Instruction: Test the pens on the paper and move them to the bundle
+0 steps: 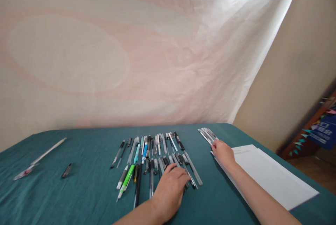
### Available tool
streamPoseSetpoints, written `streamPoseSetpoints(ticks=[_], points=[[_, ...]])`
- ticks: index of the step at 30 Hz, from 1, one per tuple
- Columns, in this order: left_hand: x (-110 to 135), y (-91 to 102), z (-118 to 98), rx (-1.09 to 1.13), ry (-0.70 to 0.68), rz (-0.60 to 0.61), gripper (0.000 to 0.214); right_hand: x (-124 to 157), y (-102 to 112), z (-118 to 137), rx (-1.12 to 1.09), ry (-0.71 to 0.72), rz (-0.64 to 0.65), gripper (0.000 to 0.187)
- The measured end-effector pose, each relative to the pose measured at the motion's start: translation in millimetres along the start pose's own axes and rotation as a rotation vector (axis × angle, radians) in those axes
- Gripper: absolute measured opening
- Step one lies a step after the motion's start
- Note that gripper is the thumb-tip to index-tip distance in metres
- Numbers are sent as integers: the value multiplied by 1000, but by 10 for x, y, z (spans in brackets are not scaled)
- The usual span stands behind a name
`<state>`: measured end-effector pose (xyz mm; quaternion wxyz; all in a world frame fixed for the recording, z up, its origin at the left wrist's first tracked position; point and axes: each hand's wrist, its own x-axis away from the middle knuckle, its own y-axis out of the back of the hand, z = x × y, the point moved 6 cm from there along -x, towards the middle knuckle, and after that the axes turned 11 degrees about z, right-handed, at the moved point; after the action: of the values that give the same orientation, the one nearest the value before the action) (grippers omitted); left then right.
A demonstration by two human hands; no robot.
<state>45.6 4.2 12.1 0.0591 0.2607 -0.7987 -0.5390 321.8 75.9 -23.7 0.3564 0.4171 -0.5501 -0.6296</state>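
On the near side of the teal table point(86, 197), the left hand point(170, 190) lies palm down, fingers loosely spread, over the row of pens point(147, 153). Farther right, beside white paper point(270, 177), the right hand point(223, 152) touches a small bundle of pens point(207, 134); whether it grips them I cannot tell.

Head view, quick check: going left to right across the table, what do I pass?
long white pen → short dark pen → spread of pens → small bundle of pens → right hand → white paper. The left hand lies over the spread, so it is left out.
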Motion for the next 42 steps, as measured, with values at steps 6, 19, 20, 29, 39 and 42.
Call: streamPoseSetpoints(ticks=[6, 19, 20, 29, 39, 42], points=[[7, 18, -11, 2, 1, -2, 38, 10, 9, -1, 19, -10, -27, 17], [25, 42, -14, 17, 4, -16, 31, 112, 245, 198, -146, 104, -79, 19], [29, 46, -16, 19, 4, -19, 30, 121, 265, 290, -207, 155, -46, 19], [50, 58, -17, 14, -5, -45, 28, -18, 156, 1255, -366, 401, 225, 28], [68, 45, 1, 9, 2, -37, 29, -384, -200, 1577, -305, 273, 258, 41], [71, 46, -1, 8, -1, -36, 30, -458, -241, 1542, -277, 241, 264, 39]])
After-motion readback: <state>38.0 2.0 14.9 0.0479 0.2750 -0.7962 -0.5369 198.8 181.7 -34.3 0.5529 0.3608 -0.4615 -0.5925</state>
